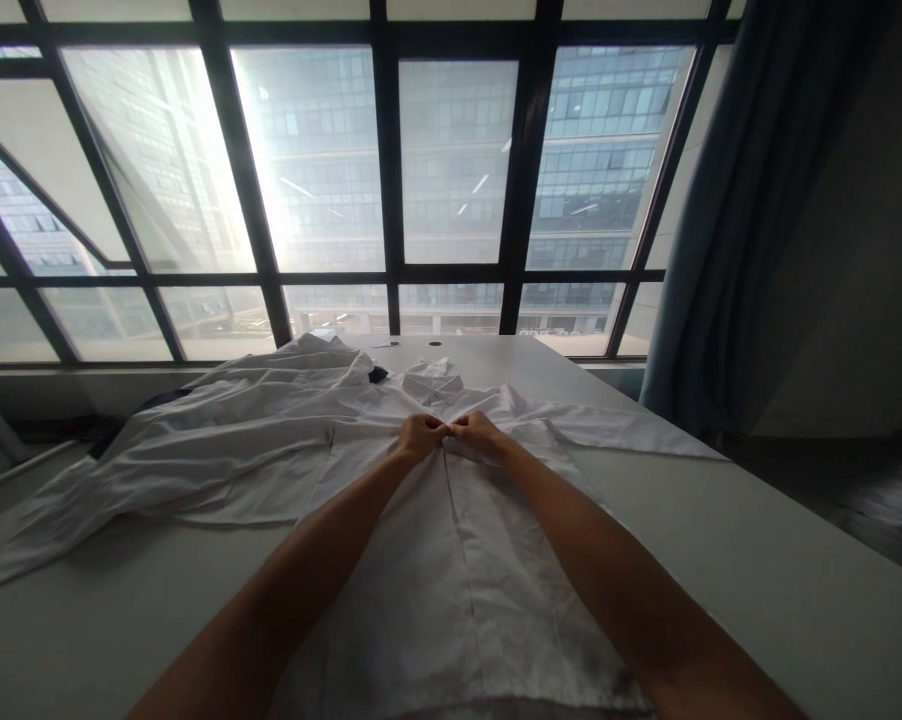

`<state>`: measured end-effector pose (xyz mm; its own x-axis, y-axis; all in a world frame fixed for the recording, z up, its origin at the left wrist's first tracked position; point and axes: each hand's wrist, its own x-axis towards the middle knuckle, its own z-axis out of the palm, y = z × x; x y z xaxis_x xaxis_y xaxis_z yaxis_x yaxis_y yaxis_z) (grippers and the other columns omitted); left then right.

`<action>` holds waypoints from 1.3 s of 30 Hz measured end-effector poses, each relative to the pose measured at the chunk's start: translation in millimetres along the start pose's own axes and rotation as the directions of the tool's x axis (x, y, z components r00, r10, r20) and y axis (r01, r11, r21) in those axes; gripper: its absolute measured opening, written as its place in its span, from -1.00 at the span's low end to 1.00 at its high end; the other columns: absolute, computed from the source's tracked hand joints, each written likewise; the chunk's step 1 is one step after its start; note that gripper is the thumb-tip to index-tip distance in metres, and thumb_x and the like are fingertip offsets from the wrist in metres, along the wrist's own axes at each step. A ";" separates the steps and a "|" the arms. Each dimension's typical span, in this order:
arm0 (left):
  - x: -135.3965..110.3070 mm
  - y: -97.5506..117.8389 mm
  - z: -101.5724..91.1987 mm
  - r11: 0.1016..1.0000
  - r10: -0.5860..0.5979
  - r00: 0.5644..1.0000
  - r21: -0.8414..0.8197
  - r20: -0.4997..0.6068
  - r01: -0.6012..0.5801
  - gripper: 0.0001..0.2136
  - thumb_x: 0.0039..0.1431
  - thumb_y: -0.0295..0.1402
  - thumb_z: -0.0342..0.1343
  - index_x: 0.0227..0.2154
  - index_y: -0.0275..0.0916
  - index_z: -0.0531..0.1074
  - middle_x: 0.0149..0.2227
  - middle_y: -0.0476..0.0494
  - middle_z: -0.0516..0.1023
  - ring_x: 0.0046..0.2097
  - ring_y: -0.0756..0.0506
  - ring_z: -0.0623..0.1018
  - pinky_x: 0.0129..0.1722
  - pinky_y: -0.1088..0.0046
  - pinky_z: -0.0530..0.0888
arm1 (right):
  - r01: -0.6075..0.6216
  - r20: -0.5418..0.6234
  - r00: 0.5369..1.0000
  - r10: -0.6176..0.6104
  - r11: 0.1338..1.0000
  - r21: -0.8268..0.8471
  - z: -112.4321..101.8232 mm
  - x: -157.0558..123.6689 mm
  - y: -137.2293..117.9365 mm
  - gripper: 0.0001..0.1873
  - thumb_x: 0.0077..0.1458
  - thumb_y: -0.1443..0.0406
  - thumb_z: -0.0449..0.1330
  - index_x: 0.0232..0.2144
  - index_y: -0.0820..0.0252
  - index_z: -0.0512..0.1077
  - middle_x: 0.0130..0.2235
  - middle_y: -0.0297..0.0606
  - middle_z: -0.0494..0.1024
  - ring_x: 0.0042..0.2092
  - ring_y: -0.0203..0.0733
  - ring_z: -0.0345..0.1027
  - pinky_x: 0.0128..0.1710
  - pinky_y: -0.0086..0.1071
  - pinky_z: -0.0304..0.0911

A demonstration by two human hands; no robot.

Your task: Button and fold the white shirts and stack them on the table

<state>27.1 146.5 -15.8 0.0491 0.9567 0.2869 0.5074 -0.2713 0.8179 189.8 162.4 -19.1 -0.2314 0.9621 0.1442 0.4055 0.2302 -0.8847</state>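
Note:
A white button-up shirt (428,560) lies spread on the table, its collar (432,385) toward the window and its hem toward me. My left hand (421,435) and my right hand (475,432) meet at the front placket, a little below the collar. Both are closed in a pinch on the shirt's front edges, fingertips almost touching. Whether a button is between the fingers is too small to tell. One sleeve (631,430) stretches out to the right across the table.
More crumpled white garments (218,440) are heaped on the left, with a dark piece (377,374) showing among them. The white table (758,540) reaches toward large framed windows (458,160). A blue-grey curtain (710,250) hangs beyond the table's right edge.

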 end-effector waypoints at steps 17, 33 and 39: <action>10.2 -9.6 3.5 0.993 0.090 0.990 0.067 0.106 -0.097 -0.78 0.13 -0.35 0.08 -0.34 -0.38 0.58 -0.49 -0.10 0.56 -0.44 -0.01 0.48 -0.37 0.52 0.36 | -0.006 -0.023 1.000 0.007 0.999 0.037 0.3 2.3 2.1 -0.70 -0.20 0.13 0.28 -0.65 0.28 0.42 -0.66 -0.42 0.25 -0.54 -0.40 0.04 -0.57 -0.49 -0.04; 6.4 -8.4 6.2 0.969 0.171 0.982 0.164 0.080 -0.182 -0.79 0.14 -0.36 0.06 -0.38 -0.36 0.57 -0.49 -0.08 0.55 -0.40 -0.04 0.47 -0.31 0.48 0.37 | 0.012 -0.022 1.000 -0.012 1.000 -0.014 0.5 3.2 1.8 -0.77 -0.15 0.19 0.26 -0.59 0.30 0.49 -0.61 -0.40 0.30 -0.52 -0.37 0.11 -0.53 -0.49 0.01; 5.3 -5.5 2.1 0.992 0.108 0.993 0.065 0.043 -0.110 -0.83 0.04 -0.35 0.17 -0.43 -0.37 0.59 -0.48 -0.09 0.58 -0.39 -0.03 0.51 -0.37 0.52 0.35 | -0.001 -0.010 1.000 0.000 0.995 -0.098 -0.6 1.4 -2.0 -0.78 -0.11 0.21 0.23 -0.64 0.24 0.47 -0.66 -0.41 0.24 -0.54 -0.36 0.07 -0.58 -0.48 -0.06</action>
<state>26.4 153.3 -19.8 0.1402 0.9256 0.3516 0.5538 -0.3677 0.7471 189.2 163.4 -16.8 -0.2227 0.9636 0.1482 0.4904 0.2421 -0.8372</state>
